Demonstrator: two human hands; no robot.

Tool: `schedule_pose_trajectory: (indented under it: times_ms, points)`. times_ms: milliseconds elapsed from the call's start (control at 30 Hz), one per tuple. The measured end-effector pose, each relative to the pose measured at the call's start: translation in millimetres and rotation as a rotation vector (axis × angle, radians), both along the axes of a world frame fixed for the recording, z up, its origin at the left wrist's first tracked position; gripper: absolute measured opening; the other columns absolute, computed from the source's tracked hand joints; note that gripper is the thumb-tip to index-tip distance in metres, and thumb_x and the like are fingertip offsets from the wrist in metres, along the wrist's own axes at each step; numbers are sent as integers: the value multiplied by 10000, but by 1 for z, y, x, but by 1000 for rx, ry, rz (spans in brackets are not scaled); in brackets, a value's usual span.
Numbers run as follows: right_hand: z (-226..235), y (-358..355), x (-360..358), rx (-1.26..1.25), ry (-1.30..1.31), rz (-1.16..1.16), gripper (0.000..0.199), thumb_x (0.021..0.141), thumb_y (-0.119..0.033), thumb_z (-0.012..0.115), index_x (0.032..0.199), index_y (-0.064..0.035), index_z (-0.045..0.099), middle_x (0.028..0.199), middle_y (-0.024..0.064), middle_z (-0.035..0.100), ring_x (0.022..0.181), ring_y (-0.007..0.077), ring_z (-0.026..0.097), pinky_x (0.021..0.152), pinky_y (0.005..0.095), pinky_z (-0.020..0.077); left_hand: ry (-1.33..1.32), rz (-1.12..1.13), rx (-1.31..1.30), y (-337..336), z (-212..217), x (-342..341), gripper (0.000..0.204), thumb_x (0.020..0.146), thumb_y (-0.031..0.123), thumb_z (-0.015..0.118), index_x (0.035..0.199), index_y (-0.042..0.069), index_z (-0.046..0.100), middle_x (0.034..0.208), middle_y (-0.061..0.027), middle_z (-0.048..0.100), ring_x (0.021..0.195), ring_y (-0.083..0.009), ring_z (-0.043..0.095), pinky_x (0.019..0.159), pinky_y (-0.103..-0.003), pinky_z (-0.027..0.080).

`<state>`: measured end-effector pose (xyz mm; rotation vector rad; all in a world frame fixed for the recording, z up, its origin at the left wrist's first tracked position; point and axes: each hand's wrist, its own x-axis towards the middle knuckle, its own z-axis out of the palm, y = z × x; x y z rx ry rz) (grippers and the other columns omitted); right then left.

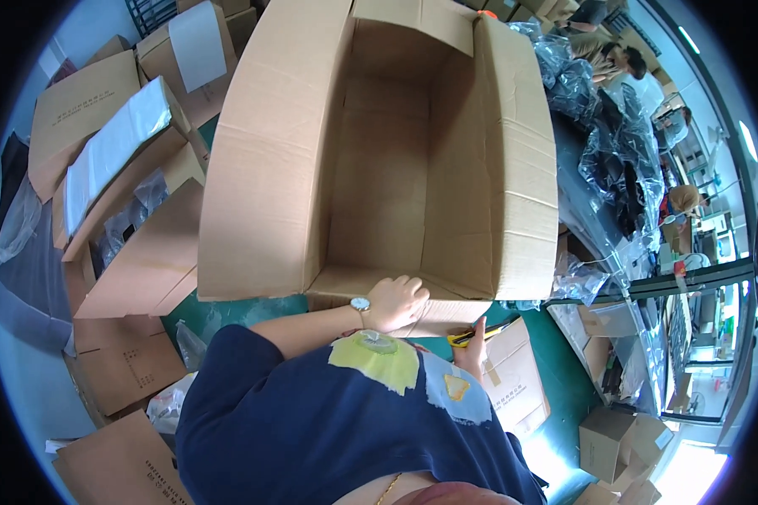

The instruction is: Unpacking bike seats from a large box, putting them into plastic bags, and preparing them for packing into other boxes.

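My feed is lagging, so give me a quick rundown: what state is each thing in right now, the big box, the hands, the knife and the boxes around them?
Big cardboard box: open, flaps spread, nothing visible inside.
Left hand: resting on the near flap of the box, wristwatch on.
Right hand: closed around a yellow utility knife; blade not visible.
Boxes at left: open, clear plastic bags inside.
Small box at lower right: flaps open.

head view, looking steeply down, close
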<state>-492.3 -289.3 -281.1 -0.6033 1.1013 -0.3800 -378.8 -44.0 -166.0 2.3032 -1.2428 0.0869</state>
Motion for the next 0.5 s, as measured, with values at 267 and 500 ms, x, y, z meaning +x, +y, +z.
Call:
schedule_pose_trajectory:
  times_ms: [267, 500]
  points:
    - [-8, 11, 5, 35, -198, 101, 312, 927, -299, 522, 1093, -42, 583, 1082, 70, 620, 986, 237, 586, 863, 386, 476, 199, -80, 222, 36, 8, 4, 384, 650, 270, 736, 895, 76, 512, 808, -108, 615, 752, -296, 629, 578, -411, 494]
    - [-16, 8, 6, 123, -243, 132, 292, 906, -343, 545, 1049, -96, 606, 1055, 41, 627, 974, 237, 580, 853, 418, 462, 366, -12, 392, 70, 7, 12, 253, 706, 301, 685, 783, 90, 568, 718, -119, 642, 681, -297, 637, 523, -452, 477]
